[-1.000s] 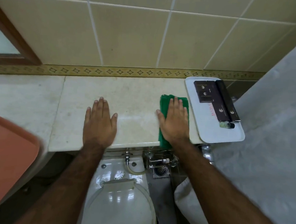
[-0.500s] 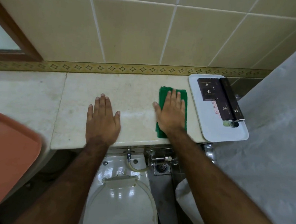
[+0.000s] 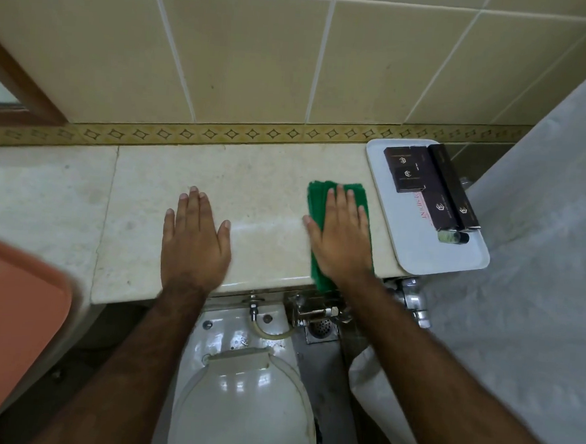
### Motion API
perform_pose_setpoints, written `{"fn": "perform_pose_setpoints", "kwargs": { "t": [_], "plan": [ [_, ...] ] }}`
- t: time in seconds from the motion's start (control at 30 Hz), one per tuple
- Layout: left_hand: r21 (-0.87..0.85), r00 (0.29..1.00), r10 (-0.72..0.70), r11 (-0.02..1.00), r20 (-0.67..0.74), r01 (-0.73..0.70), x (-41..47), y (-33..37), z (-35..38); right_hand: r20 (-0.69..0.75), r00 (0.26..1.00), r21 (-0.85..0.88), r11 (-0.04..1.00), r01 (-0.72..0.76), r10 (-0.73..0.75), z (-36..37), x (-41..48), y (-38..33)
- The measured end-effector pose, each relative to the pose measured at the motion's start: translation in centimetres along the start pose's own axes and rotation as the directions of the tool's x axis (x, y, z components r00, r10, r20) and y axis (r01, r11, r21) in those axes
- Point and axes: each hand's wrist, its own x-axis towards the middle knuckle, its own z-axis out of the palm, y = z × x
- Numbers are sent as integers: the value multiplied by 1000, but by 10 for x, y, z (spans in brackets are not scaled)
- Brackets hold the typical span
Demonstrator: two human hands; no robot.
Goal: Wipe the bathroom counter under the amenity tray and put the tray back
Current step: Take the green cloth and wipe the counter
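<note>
A beige marble counter [image 3: 252, 188] runs along the tiled wall. My right hand [image 3: 344, 235] lies flat, fingers spread, pressing a folded green cloth [image 3: 320, 196] onto the counter near its front edge. My left hand [image 3: 196, 240] rests flat and empty on the counter about a hand's width to the left. The white amenity tray [image 3: 420, 253] sits at the counter's right end, just right of the cloth, partly overhanging the edge. It carries dark amenity boxes [image 3: 434, 186] and a small green bottle [image 3: 452, 236].
Below the counter edge are a white toilet [image 3: 243, 400], chrome valves and pipes [image 3: 317, 312] and a floor drain. A white shower curtain [image 3: 538, 288] hangs at right. An orange-pink object [image 3: 11, 324] fills the lower left.
The right hand slid the green cloth away from the front edge toward the wall, then back toward the front edge. The left hand and the tray stayed put.
</note>
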Motion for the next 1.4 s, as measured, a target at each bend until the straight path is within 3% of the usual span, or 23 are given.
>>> {"fn": "perform_pose_setpoints", "kwargs": {
  "t": [0.2,0.43,0.67,0.83,0.93,1.0,1.07,1.13,1.2,1.27,1.33,1.4],
  "plan": [
    [6,1000,6,1000,-8,-6,1,0,2,-8,998,-2,998,-56,56,-12,85,-21],
    [1,999,8,1000,-33,-8,1,-1,2,76,954,10,957,290,-290,-6,49,-47],
    [0,1000,8,1000,-27,-8,3,-1,4,-22,999,-22,999,30,-30,1,40,-38],
    [-21,999,21,1000,-31,-22,3,-4,7,63,966,-29,967,254,-252,2,74,-81],
    [-313,997,-18,950,-79,-8,3,-8,3,100,881,-24,885,466,-462,9,50,-104],
    [-608,990,-112,793,-83,39,-1,-13,-5,135,804,33,813,581,-580,9,27,-111],
    [-721,983,-174,689,-63,76,-4,-15,-13,148,757,156,771,617,-636,2,8,-111],
    [-672,985,-169,734,-48,93,0,-15,-15,113,810,251,805,537,-575,-11,-5,-104],
    [-515,989,-141,852,-53,94,8,-13,-15,19,940,256,910,325,-341,-24,-17,-87],
    [-328,989,-135,939,-61,108,17,-6,-22,-42,996,164,983,82,-76,-33,-22,-63],
    [-183,988,-151,972,8,150,30,3,-33,80,994,81,993,-82,76,-40,-21,-47],
    [-193,972,-190,958,138,214,44,9,-43,254,956,136,973,-185,147,-43,-14,-41]
  ]
}}
